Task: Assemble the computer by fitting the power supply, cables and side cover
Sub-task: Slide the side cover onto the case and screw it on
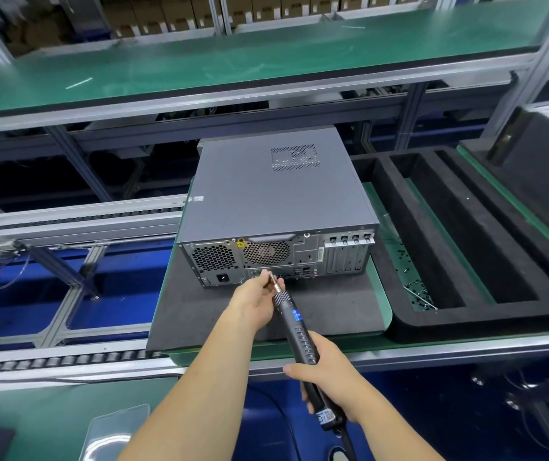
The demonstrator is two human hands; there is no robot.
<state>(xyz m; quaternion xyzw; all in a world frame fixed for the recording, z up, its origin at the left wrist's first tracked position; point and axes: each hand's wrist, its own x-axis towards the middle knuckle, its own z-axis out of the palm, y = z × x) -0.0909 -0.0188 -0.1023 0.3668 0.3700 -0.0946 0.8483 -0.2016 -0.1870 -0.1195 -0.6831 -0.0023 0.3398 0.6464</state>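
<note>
A grey computer case (266,197) lies on its side on a black mat (200,314), with its side cover on and its rear panel facing me. The power supply grille and socket (214,261) show at the rear left. My right hand (326,371) grips the handle of a black electric screwdriver (294,322). Its bit points at the lower middle of the rear panel. My left hand (253,302) pinches the bit near a small screw at the tip (270,274).
A black foam tray (432,227) with long slots lies to the right, with several loose screws (416,294) beside it on the green pallet. A roller conveyor (66,359) runs to the left. A green shelf (233,61) stands behind. The screwdriver's cable hangs at the bottom right.
</note>
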